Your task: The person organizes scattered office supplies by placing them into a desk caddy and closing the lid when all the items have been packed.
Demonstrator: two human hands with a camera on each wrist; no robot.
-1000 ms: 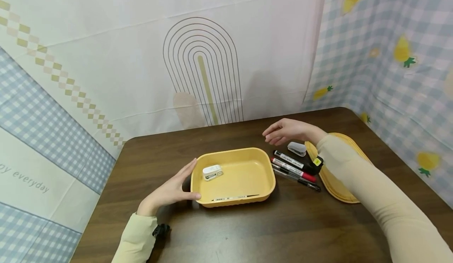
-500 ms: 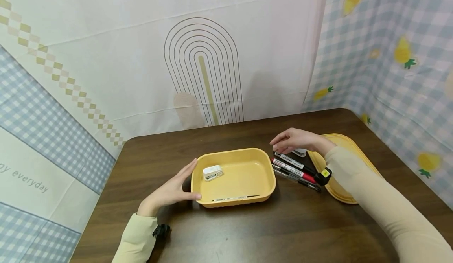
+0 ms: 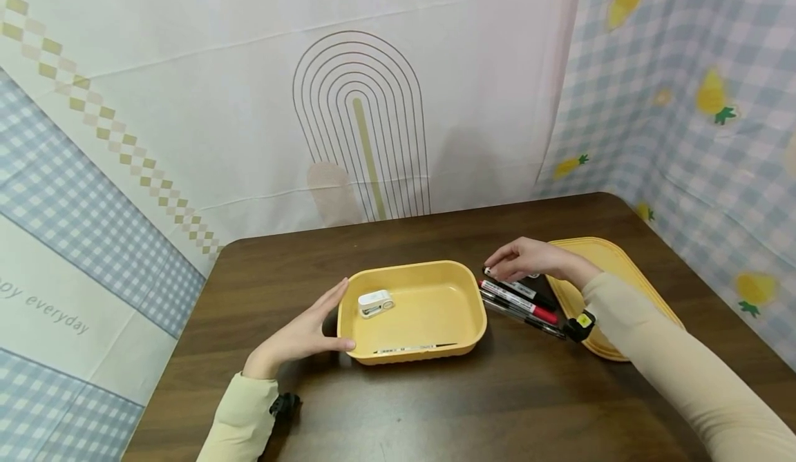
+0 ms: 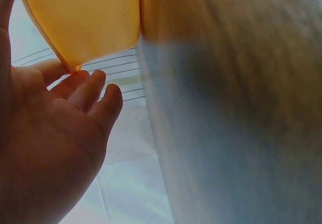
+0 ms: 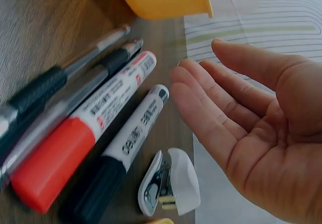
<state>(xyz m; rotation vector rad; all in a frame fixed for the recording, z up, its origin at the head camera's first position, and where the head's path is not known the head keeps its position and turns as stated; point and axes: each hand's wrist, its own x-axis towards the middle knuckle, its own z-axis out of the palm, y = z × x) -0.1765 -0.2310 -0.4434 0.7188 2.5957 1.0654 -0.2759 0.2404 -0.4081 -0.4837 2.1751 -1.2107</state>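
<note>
1. Two items lie inside the yellow box: a white stapler towards 10 o'clock, and a slim stick with a dark tip, perhaps a brush or pen, along the 6 o'clock wall
2. Five more lie outside it on the bench, around the box's 3 o'clock side: a black marker, a red marker, two pens and a second stapler, which the head view shows mostly hidden
3. By that count the work looks well short of finished, with two pieces in the box, five out, and much of the box's floor bare
4. Beyond the markers, at 3 o'clock, a yellow tray-like piece lies flat, probably the box's lid; the box itself is uncovered
5. Of the hands, the left hand is spread wide at the box's 9 o'clock end, thumb at the 8 o'clock corner, fingers reaching towards 10 o'clock
6. The right hand is over the black marker, thumb and fingers apart with nothing in their grasp; the fingertips are just beside the marker's 10 o'clock end, though whether they touch it I cannot tell
</note>
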